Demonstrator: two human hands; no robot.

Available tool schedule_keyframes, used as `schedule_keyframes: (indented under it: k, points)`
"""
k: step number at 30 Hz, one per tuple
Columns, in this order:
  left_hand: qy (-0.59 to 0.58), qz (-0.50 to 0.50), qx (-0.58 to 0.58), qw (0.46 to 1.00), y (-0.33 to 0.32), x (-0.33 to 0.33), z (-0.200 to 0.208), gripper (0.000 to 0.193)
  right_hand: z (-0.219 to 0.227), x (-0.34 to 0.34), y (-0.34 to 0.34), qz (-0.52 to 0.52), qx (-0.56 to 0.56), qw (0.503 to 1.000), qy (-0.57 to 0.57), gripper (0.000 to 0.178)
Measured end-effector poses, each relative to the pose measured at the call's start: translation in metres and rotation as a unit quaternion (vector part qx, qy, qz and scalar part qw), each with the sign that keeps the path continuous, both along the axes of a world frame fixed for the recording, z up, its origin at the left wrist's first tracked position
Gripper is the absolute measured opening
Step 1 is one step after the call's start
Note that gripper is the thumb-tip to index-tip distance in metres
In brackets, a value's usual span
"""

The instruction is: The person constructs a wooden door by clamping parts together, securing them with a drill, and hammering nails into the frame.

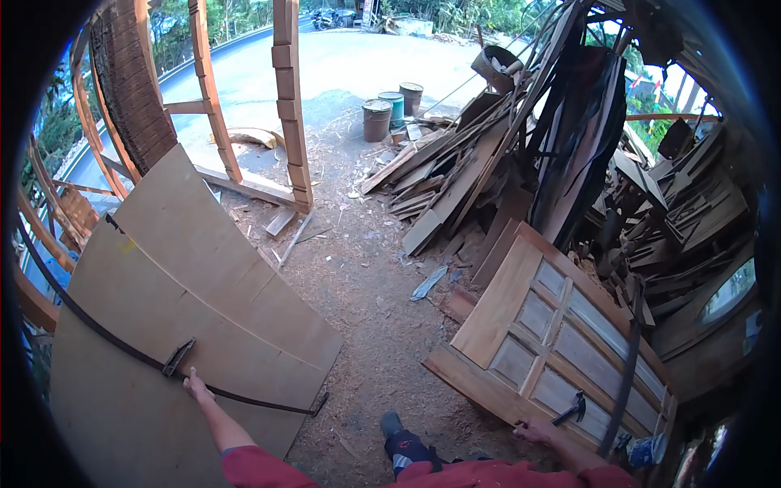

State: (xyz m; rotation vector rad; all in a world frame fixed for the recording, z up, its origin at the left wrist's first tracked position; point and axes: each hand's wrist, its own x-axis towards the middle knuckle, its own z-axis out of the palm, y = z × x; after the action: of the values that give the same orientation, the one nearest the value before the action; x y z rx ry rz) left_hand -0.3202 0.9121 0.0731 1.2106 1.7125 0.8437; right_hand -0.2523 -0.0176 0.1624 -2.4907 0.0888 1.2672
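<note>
A large light-brown flat panel (220, 268) leans at my left, with a long dark bar clamp (106, 329) across it. My left hand (197, 385) is closed at the clamp's bar, just below its sliding jaw (178, 356). At my right a wooden panelled door (529, 317) lies tilted. Over its near edge my right hand (534, 430) is closed around a hammer (578, 407); its head points away from me, and the fingers partly hide the handle. Another dark bar (631, 366) crosses the right part of the door.
A heap of planks and scrap boards (464, 171) rises at the far right. Three drums (377, 120) stand beyond it. Wooden posts (290, 106) frame the left side. Sawdust and chips cover the ground (358, 309). A small can (647, 450) sits by the door's near right corner.
</note>
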Motion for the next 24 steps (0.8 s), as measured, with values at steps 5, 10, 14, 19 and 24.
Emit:
schedule_keyframes:
  k: [5,10,14,19,24]
  points:
    - [0.048,0.079,-0.053,0.994,0.013,-0.007,-0.005,0.075,-0.008,0.003,0.003,0.039,-0.027,0.999,-0.013,0.051]
    - [0.043,0.017,-0.005,0.999,0.04,-0.029,-0.016,0.086,-0.052,0.0,-0.007,0.134,-0.058,0.989,-0.016,0.051]
    - [-0.046,-0.002,-0.051,0.998,-0.028,-0.007,-0.045,0.058,-0.006,0.008,0.026,0.096,-0.112,0.988,0.045,0.051]
    - [-0.146,-0.249,-0.037,0.957,-0.104,-0.007,-0.049,0.04,-0.017,0.01,0.05,0.099,0.004,0.995,-0.023,0.051]
    - [-0.055,-0.33,-0.022,0.942,-0.193,0.049,-0.039,0.055,0.001,0.002,0.072,0.085,0.061,0.993,-0.06,0.051]
